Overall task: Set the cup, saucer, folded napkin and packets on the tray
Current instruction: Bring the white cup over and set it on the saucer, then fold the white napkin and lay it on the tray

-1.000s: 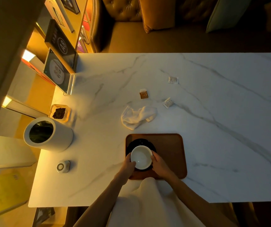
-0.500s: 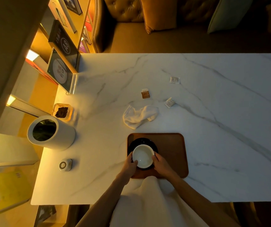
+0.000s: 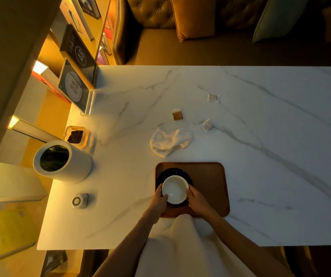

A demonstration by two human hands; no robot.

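Cup (image 3: 175, 189): on dark saucer (image 3: 172, 172), left part of tray (image 3: 210, 182); left hand (image 3: 159, 201) and right hand (image 3: 198, 200) clasp its sides, fingers curled. Step: seating cup (probably nearly done). Next: rumpled napkin (image 3: 170, 142), beyond tray on worktop (image 3: 260, 156), wants folding; brown packet (image 3: 177, 114) farther.

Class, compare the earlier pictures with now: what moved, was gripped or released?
Nothing visibly moved. The left hand and right hand still hold the white ceramic cup on the round black saucer on the brown tray; the crumpled white napkin stays on the marble table.
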